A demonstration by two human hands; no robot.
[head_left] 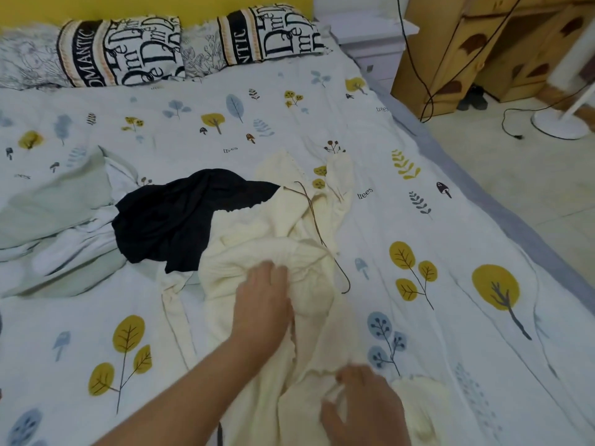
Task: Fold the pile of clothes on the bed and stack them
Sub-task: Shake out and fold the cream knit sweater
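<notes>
Cream knit garment bunched under both hands, fold not yet begun.

Left hand lies on the crumpled middle, fingers curling into the cloth; right hand pinches the near hem. A thin brown drawstring trails just beyond the left hand (likely to snag or tuck into a fold). A black garment lies beyond and left of the left hand, its edge under the cream knit, so lifting may drag it. Pale green bedding sits further left; pillows lie far beyond.

My one view sits head-high, looking forward and down across the bed; close in; pillows lie farthest off.
</notes>
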